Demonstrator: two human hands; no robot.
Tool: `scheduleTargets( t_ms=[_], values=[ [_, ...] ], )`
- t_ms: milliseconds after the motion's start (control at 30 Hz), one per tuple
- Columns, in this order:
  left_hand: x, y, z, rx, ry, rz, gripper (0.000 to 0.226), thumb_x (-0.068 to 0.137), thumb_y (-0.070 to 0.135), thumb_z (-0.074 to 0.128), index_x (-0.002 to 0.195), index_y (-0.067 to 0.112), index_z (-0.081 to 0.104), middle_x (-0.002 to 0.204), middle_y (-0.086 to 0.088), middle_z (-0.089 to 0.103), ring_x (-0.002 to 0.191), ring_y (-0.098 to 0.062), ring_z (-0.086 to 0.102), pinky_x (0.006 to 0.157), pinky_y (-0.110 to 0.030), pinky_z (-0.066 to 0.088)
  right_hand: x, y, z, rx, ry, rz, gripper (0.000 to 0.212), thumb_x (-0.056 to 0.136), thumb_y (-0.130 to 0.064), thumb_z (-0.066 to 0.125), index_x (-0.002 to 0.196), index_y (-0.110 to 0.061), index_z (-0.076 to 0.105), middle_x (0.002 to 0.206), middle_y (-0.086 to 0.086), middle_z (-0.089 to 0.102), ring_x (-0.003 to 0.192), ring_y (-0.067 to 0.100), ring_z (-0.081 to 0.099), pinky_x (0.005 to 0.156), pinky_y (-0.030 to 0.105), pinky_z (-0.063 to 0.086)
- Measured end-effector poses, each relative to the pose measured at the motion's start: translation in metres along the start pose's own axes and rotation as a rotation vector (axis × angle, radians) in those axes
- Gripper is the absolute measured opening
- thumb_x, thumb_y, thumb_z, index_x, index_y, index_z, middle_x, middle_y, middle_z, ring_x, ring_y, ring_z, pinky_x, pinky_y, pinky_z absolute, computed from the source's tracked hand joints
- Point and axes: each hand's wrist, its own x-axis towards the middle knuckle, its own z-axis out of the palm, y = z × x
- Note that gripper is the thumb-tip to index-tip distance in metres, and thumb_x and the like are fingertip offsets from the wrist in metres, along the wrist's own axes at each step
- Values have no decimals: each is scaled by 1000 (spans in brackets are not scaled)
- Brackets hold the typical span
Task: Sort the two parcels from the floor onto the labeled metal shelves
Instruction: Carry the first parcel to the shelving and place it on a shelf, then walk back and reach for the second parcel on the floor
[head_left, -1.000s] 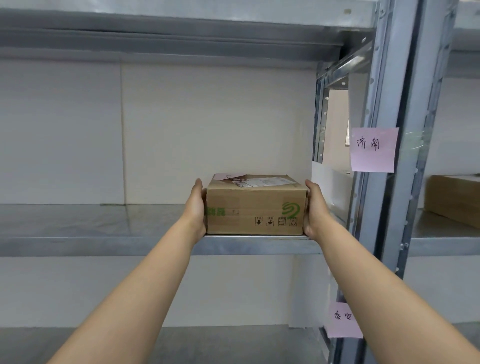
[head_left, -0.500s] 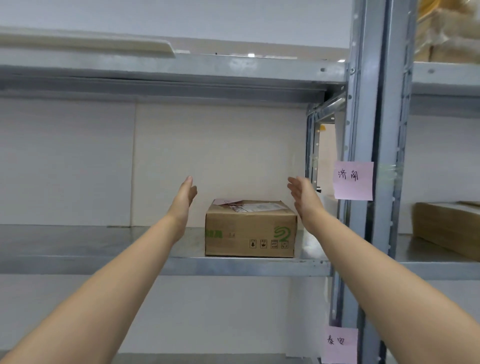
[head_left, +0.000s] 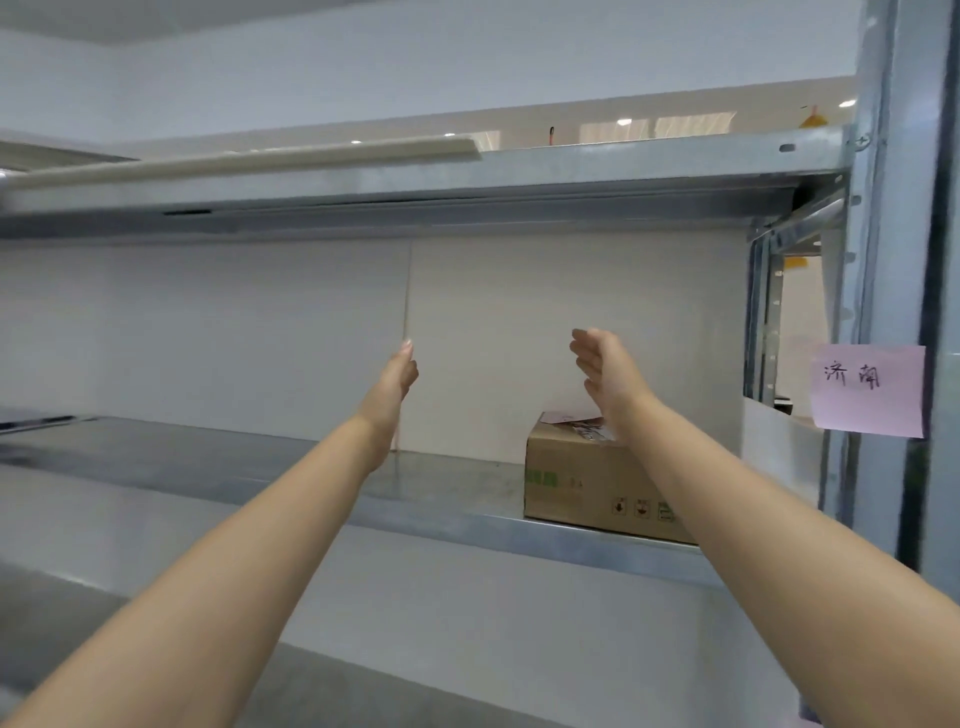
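Note:
A brown cardboard parcel (head_left: 582, 478) with green print and a paper label on top sits on the middle metal shelf (head_left: 260, 467), near its right end. My right forearm covers the parcel's right part. My left hand (head_left: 396, 376) is raised above the shelf, left of the parcel, fingers straight and empty. My right hand (head_left: 605, 366) hovers above the parcel, fingers apart, touching nothing. A pink note (head_left: 868, 391) with handwritten characters is stuck on the upright post (head_left: 883, 234) at the right.
A second metal shelf (head_left: 467, 171) runs overhead with a pale strip lying on it. A white back panel (head_left: 545, 338) closes the bay behind the parcel. A lower shelf (head_left: 78, 613) shows at the bottom left.
Both hands let go of the parcel and have lifted away from it. My view has swung up and to the left, so the parcel now sits lower right.

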Motion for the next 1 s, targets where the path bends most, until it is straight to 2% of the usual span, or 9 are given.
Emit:
scheduleTargets(
  t_ms=[133,233,300,400,533,700,867,1000],
  values=[
    [-18,7,-60,68,122,-13,67,96,56,21,150,18,20,158,2,24,146,-13,17,120,-42,0,-2,7,68,152,-154,69,40,97,-32,37,130,-16,51,133,2,53,126,20,48,104,33,33],
    [-30,11,-105,70,239,13,61,97,52,23,150,23,21,155,1,30,143,-11,25,119,-43,0,-7,12,116,251,-271,106,35,96,-33,38,122,-17,54,121,3,57,108,22,56,87,31,44],
    [-43,9,-135,84,306,19,58,98,50,24,149,23,22,154,0,33,141,-11,31,120,-44,2,-12,18,149,291,-331,135,35,96,-35,36,121,-18,53,114,2,59,98,20,59,75,29,46],
    [-66,6,-183,121,383,-13,61,97,52,27,146,16,31,148,-4,43,138,-15,37,120,-42,7,-21,28,200,308,-400,179,29,96,-38,36,109,-19,54,104,-1,60,84,13,59,69,27,44],
    [-97,14,-252,161,512,-42,58,96,52,30,136,13,47,136,-6,55,134,-18,41,119,-41,11,-35,45,273,319,-494,223,29,96,-39,37,108,-19,54,103,-1,61,84,14,59,70,27,44],
    [-131,27,-328,263,634,-46,54,99,41,29,137,8,47,136,-8,54,123,-16,45,105,-32,21,-59,58,360,324,-617,250,26,96,-40,38,99,-24,59,103,-3,64,89,14,62,73,28,47],
    [-149,25,-390,339,712,-102,50,96,48,35,128,16,56,125,0,61,129,-23,44,105,-43,23,-77,62,433,345,-677,282,29,97,-36,37,113,-20,56,107,-1,62,96,19,60,72,27,45],
    [-163,17,-429,344,738,-114,36,96,47,36,109,24,61,113,3,64,124,-22,48,115,-46,23,-90,68,482,359,-701,313,26,96,-32,38,111,-19,55,108,1,61,97,20,59,74,29,45]
  ],
)
